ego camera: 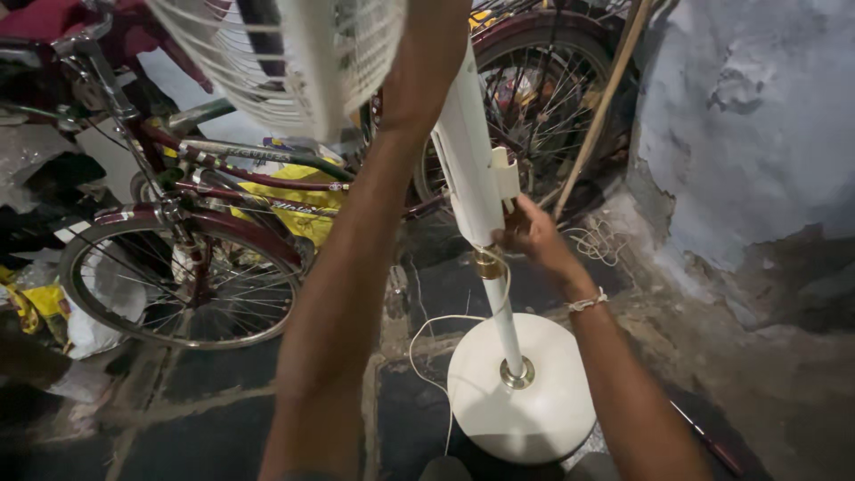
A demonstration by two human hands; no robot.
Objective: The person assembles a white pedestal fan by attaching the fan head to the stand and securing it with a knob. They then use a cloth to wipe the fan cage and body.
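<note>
Pedestal fan [485, 205] stands on a dark stone-slab floor [223, 401], its white round base [525, 401] planted near the lower middle of the view and its white column rising, tilted leftward, toward the wire grille [276, 62] at the top edge.

Right hand [533, 233] is closed round the column just above the brass height collar [488, 264], fingers wrapped on the lower end of the white upper tube beside the small control box. A pale thread band sits on that wrist.

Left hand is out of sight past the top edge; only the forearm [356, 267] shows, running up alongside the column to the grille, so its grip cannot be told.

White power cord [426, 343] hangs from the collar, loops left of the base and trails across the floor; a further coil lies right of the column by the wall.

Room about the fan: tight. A maroon bicycle [205, 232] stands just left of the column, front wheel near the base; a second bicycle wheel [543, 98] is directly behind the column. A wooden pole [601, 111] leans right of the column, its foot near the right hand. The flaking pale-blue wall [748, 134] closes off the right side. Open floor lies only in front of the base, toward the viewer.

A yellow bag [285, 200] hangs within the bicycle frame; its contents cannot be seen.
</note>
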